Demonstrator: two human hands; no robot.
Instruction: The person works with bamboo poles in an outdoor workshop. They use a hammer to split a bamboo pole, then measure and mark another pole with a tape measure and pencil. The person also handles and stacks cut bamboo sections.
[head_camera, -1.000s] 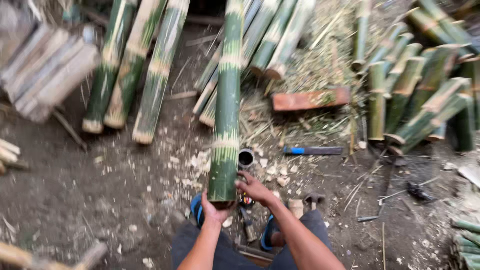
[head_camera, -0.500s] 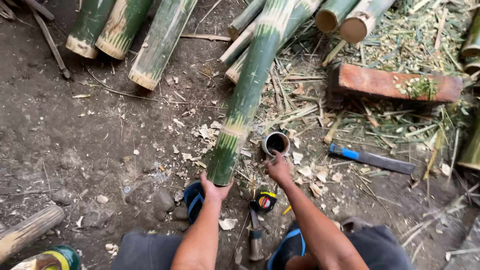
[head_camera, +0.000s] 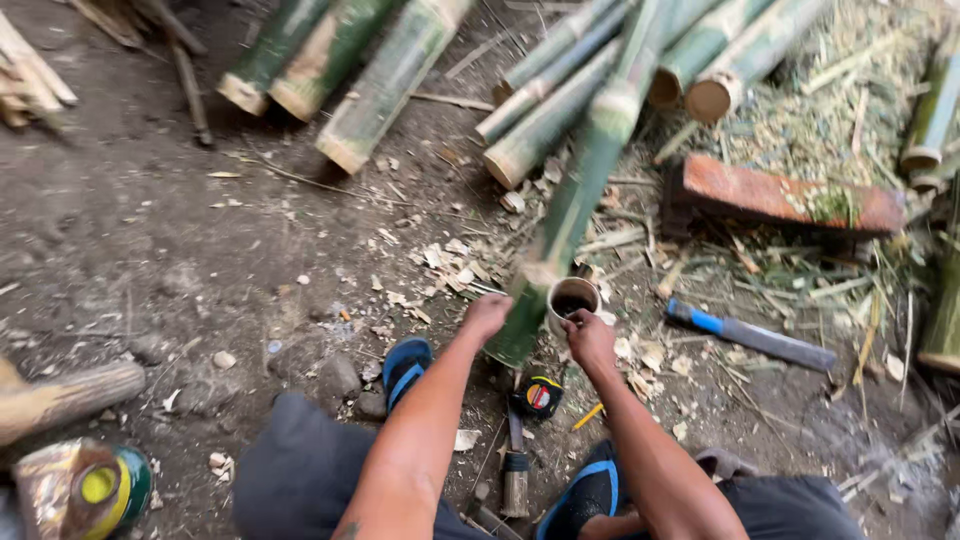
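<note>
Bamboo pole (head_camera: 575, 205): uncut, lower end on dirt ground (head_camera: 150, 250), left hand (head_camera: 487, 315) fingers clamped on it. Right hand (head_camera: 588, 335) fingers pinch short cut bamboo section (head_camera: 572, 298) alongside. Splitting not begun.

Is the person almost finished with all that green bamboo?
Probably not. Done: pale chips litter the dirt, and a few cut lengths lie apart. In hand: the left hand holds the end of a long green bamboo pole, while the right hand touches a short hollow piece beside it. Left: several whole poles wait behind.
</note>
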